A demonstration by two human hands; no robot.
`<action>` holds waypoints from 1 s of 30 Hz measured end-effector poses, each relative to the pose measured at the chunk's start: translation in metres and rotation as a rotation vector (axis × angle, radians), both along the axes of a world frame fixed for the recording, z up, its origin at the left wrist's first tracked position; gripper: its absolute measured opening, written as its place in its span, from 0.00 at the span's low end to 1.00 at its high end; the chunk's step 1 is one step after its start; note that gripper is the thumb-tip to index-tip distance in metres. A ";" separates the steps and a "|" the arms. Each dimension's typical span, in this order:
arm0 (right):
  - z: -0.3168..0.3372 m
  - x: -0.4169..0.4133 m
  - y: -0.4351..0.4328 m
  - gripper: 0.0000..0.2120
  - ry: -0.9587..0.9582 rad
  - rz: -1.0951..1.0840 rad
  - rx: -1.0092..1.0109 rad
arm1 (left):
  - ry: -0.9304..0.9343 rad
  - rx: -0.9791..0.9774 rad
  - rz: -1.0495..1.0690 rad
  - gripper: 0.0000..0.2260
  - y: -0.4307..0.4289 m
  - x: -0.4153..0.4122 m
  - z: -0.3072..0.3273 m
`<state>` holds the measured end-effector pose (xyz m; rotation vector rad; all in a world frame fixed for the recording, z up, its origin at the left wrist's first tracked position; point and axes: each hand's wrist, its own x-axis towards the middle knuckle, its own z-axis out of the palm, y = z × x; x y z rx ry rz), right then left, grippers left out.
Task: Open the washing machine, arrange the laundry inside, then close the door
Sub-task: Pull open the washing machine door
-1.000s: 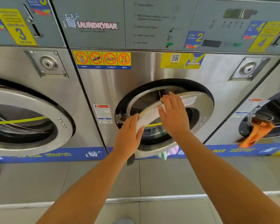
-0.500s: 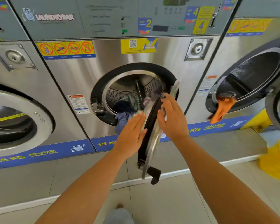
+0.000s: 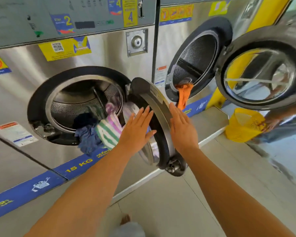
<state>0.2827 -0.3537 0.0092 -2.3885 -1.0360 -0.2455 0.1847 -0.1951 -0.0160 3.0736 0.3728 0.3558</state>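
Washing machine (image 3: 41, 93) sat centre-left, steel front, door (image 3: 158, 110) swung wide open on its right-side hinge, seen nearly edge-on. L hand (image 3: 137, 129) was flat, fingers straight & together, palm toward the inner face of the door; grip released, nothing held. Contact w/ the glass couldn't be told for sure. R hand (image 3: 183, 127) was flat too, fingers extended, palm against or just beside the door's outer metal rim; grip likewise released. Door sat between the two hands.

Laundry (image 3: 99, 129) lay in the drum's front, spilling over the lower lip of the opening: a dark blue piece (image 3: 87, 137) hanging lowest, a green/white/pink striped cloth (image 3: 109, 129) just right of it, touching; more pale striped fabric behind, near the hinge.

Blue strip reading 15 KG (image 3: 79, 165) ran along the base below the opening.

Neighbouring machine (image 3: 195, 53) on the right also stood open, an orange cloth (image 3: 184, 94) draped out over its lip. Its door (image 3: 261, 67) hung open further right. Below that, a yellow basket (image 3: 243, 125) on the floor, another person's hand (image 3: 270, 124) at its edge.
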 end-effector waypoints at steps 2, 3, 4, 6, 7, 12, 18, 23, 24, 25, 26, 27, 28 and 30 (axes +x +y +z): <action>-0.001 0.008 -0.007 0.27 0.003 -0.117 -0.049 | 0.006 0.038 -0.040 0.31 0.002 0.013 -0.001; -0.002 0.012 -0.009 0.27 -0.016 -0.146 -0.070 | 0.012 0.057 -0.063 0.30 0.003 0.020 -0.002; -0.003 0.015 -0.009 0.26 -0.028 -0.168 -0.086 | 0.024 0.065 -0.087 0.30 0.003 0.027 -0.001; -0.006 0.018 -0.007 0.27 -0.005 -0.233 -0.097 | 0.050 0.064 -0.130 0.30 0.005 0.040 0.000; -0.009 0.019 -0.006 0.28 0.000 -0.272 -0.099 | 0.059 0.071 -0.149 0.30 0.005 0.047 0.000; -0.023 0.028 -0.003 0.30 -0.032 -0.414 -0.116 | 0.116 0.110 -0.188 0.31 0.009 0.074 -0.002; -0.023 0.062 -0.004 0.34 -0.007 -0.494 -0.218 | 0.109 0.132 -0.256 0.30 0.013 0.099 0.002; -0.012 0.089 -0.001 0.34 0.073 -0.566 -0.257 | 0.160 0.132 -0.258 0.31 0.007 0.119 0.012; -0.010 0.093 0.001 0.35 0.096 -0.578 -0.253 | 0.173 0.130 -0.250 0.31 0.006 0.123 0.014; -0.009 0.096 0.003 0.35 0.116 -0.585 -0.248 | 0.186 0.129 -0.241 0.31 0.004 0.126 0.017; -0.008 0.099 0.004 0.36 0.131 -0.587 -0.243 | 0.199 0.128 -0.231 0.31 0.002 0.128 0.018; -0.008 0.103 0.005 0.36 0.142 -0.584 -0.242 | 0.210 0.122 -0.220 0.31 0.000 0.130 0.020; -0.007 0.105 0.004 0.36 0.149 -0.578 -0.244 | 0.220 0.109 -0.212 0.32 -0.003 0.132 0.021; -0.006 0.109 0.002 0.36 0.148 -0.560 -0.249 | 0.233 0.081 -0.194 0.32 -0.007 0.134 0.023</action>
